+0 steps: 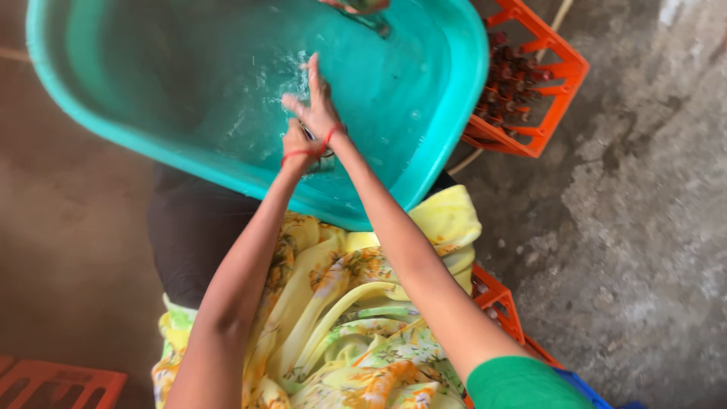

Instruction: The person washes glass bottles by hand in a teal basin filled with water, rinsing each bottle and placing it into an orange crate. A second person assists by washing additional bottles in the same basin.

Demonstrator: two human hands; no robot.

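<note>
Both my hands are in the water of a large teal plastic basin point(91, 98) tilted in front of me. My left hand point(296, 146) is closed around a small clear object point(324, 156), mostly hidden under the water and my wrists. My right hand point(316, 102) lies just beyond it with its fingers stretched out and apart, touching the water surface, which splashes around it. Each wrist carries a red thread band. At the basin's far rim, another person's hand point(354, 5) holds something dark over the water.
An orange crate point(556, 72) filled with brown bottles stands right of the basin. A second orange crate point(496, 301) sits by my right side, a third point(57, 382) at bottom left. Yellow floral cloth point(341, 326) covers my lap. Rough concrete floor point(644, 227) lies to the right.
</note>
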